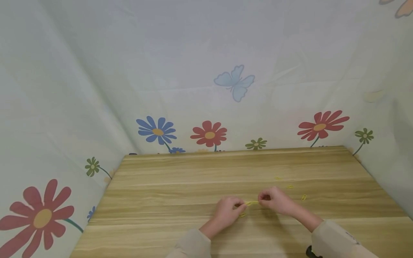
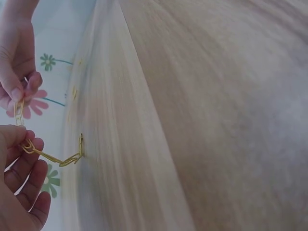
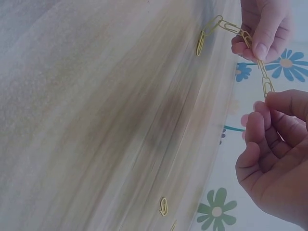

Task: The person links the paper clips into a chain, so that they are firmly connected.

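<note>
Both hands hold a short chain of yellow paper clips (image 3: 230, 27) just above the wooden table. My left hand (image 1: 227, 211) pinches the chain partway along between thumb and fingertips. From there a tail of linked clips (image 2: 60, 161) sags down, its end clip reaching the tabletop. My right hand (image 1: 279, 201) pinches a paper clip (image 3: 268, 85) at the other end, and the stretch between the hands is drawn nearly straight. Fingertips hide part of the clips, so whether the right hand's clip is fully linked I cannot tell.
Loose yellow paper clips lie right of the hands: one nearby (image 1: 304, 197), another paper clip (image 1: 290, 186) farther back, and a third clip (image 1: 278, 178) beyond. The wood-grain table (image 1: 180, 175) meets a flower-printed cloth wall (image 1: 180, 104) at its back and sides.
</note>
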Motion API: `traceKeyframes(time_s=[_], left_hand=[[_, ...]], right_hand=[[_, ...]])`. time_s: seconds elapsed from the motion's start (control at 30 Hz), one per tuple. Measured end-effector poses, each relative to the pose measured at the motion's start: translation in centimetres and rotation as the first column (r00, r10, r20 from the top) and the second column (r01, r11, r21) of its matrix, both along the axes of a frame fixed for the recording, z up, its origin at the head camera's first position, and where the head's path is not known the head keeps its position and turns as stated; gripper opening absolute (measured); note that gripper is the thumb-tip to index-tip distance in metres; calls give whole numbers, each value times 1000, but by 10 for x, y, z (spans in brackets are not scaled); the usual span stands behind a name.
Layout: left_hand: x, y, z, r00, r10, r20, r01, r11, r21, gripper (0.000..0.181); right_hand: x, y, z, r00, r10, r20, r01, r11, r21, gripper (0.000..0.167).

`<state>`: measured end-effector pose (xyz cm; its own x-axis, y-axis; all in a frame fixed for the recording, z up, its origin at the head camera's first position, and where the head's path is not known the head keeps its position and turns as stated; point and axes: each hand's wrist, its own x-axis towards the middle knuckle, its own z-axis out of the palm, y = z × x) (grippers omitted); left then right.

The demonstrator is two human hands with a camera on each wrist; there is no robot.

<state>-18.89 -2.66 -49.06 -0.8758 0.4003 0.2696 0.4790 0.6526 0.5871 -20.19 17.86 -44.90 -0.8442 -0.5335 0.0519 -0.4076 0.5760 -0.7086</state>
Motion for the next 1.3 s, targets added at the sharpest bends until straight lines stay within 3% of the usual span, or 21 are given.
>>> traceKeyframes(time_s=[0.87, 1.1, 1.3], left_hand=[[-4, -4, -9, 998, -31, 46, 30, 999, 23, 14], [-6, -5, -14, 999, -43, 30, 42, 999, 35, 14], [-5, -6, -17, 996, -58, 63, 56, 997, 46, 16]], right_hand=[[0, -2, -3, 1000, 16, 25, -15, 1000, -26, 8], [0, -5, -3, 1000, -12, 11, 12, 1000, -6, 8], [0, -6, -3, 999, -33, 38, 34, 999, -21, 9]])
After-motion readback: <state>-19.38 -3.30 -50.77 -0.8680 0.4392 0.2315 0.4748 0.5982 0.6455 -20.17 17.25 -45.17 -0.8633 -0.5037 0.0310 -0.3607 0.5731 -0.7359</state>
